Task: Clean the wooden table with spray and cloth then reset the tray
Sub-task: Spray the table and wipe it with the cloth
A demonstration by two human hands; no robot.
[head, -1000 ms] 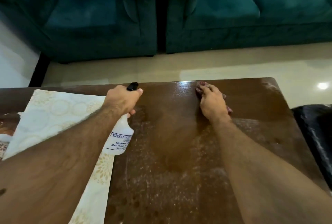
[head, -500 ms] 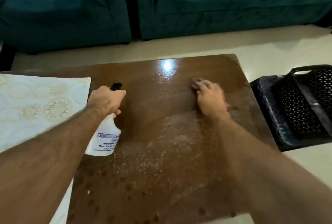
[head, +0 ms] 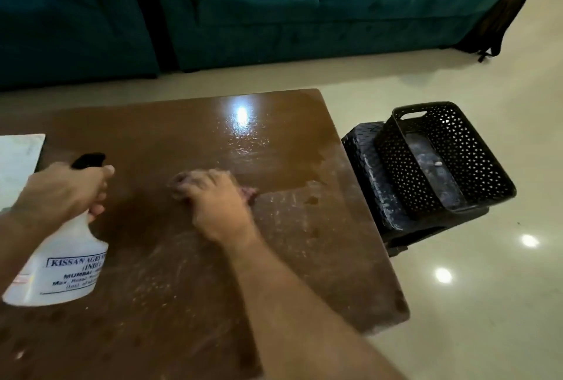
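Note:
My left hand [head: 65,189] grips the neck of a white spray bottle [head: 62,264] with a black nozzle, held just above the wooden table [head: 283,142] at its left side. My right hand [head: 213,200] presses a small reddish cloth [head: 248,192] flat on the middle of the table; most of the cloth is hidden under my palm. The far part of the tabletop is dark and glossy, while the near part carries whitish streaks and dark droplets.
A pale patterned mat [head: 18,163] lies at the table's left edge. A black perforated basket [head: 441,160] sits on a dark stool [head: 374,184] just off the right edge. A teal sofa [head: 243,14] stands beyond, on a shiny cream floor.
The view has swung right, bringing the basket fully into sight. My right hand has slid the cloth leftward toward the table's middle. My left hand keeps the bottle in the same grip.

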